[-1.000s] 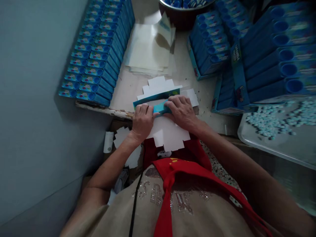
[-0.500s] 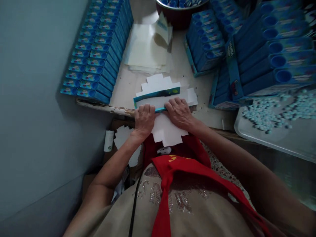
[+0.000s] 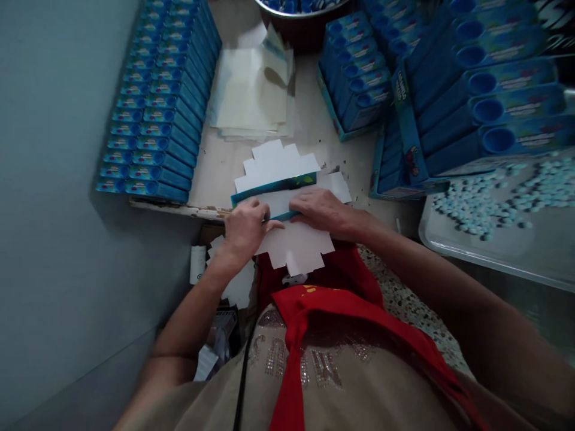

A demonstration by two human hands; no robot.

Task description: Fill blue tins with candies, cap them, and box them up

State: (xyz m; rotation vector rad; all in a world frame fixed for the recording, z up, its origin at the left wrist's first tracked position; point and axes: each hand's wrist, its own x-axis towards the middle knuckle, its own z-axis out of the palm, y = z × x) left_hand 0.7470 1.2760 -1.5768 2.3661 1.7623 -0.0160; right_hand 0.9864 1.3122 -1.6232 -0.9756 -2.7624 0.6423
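A partly folded cardboard box blank [image 3: 281, 196], white inside with blue printed edges, lies at the table's front edge. My left hand [image 3: 246, 227] is closed on its near left corner, with the thumb stretched along the near blue edge. My right hand [image 3: 321, 209] grips the same edge further right, its fingers bent over the white inside. White stepped-edge card [image 3: 274, 163] spreads out beyond the far blue strip. More white stepped card [image 3: 296, 245] hangs over my lap on the near side. Whether these parts belong to one piece I cannot tell.
Rows of blue boxes [image 3: 157, 120] stand at the left edge. Cream sheets [image 3: 251, 90] lie behind the blank. Filled blue display trays [image 3: 354, 78] stand at right, near a clear plastic tray [image 3: 453, 242] with small pale-blue pieces. A metal bowl [image 3: 305, 15] is at the back.
My left hand has rolled, and its thumb now lies along the near edge. My right hand has flattened over the fold. The whole view has shifted slightly.
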